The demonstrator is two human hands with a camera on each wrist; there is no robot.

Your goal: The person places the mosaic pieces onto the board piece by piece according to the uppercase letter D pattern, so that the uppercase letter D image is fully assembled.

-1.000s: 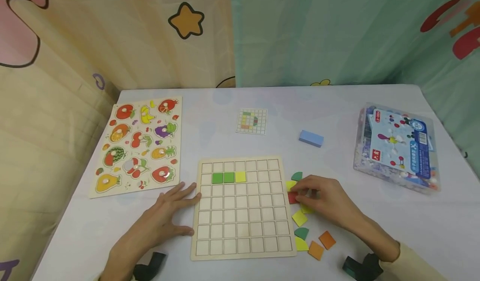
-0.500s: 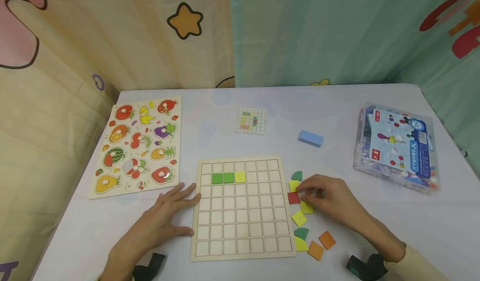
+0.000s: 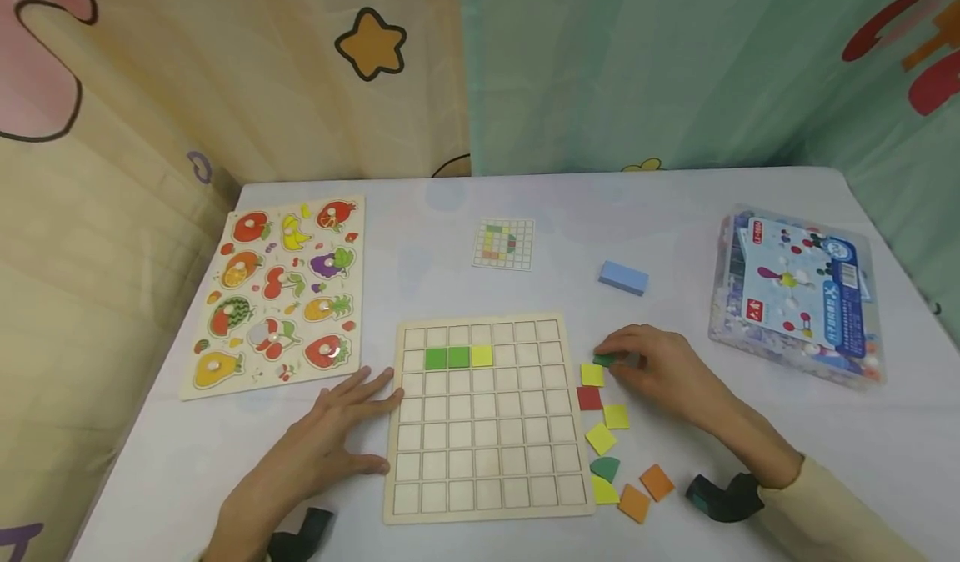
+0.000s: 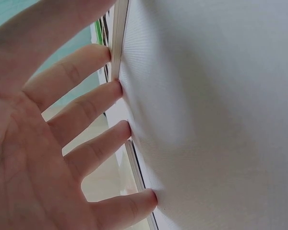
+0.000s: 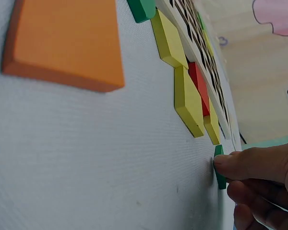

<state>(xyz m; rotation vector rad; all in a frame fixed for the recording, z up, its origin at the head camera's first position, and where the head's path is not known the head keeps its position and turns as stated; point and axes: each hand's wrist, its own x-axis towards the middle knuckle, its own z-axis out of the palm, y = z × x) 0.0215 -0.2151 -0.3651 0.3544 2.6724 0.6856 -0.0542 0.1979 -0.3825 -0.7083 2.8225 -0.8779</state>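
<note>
A wooden grid board [image 3: 487, 497] lies in front of the person, with two green square tiles [image 3: 447, 358] and a yellow tile [image 3: 482, 355] in its second row. My left hand [image 3: 318, 437] is spread flat, thumb and fingertips at the board's left edge; the left wrist view shows its straight fingers [image 4: 86, 110] against the tablecloth. Beyond the board's upper right, my right hand [image 3: 663, 374] pinches a green quarter-circle tile [image 5: 219, 165] between thumb and fingers, low over the cloth. Below it lie several yellow tiles [image 3: 617, 416], a red tile [image 3: 589, 398] and another green quarter-circle tile [image 3: 604, 468].
Two orange tiles [image 3: 634, 503] lie nearest the person. A small pattern card [image 3: 504, 243] and a blue block [image 3: 623, 278] are behind the board. A fruit puzzle board [image 3: 281, 291] lies at left, a clear plastic box [image 3: 795, 295] at right.
My right hand has moved from the red tile, past the yellow one, away from the person to the upper green quarter-circle tile, which it now pinches. My left hand stays put.
</note>
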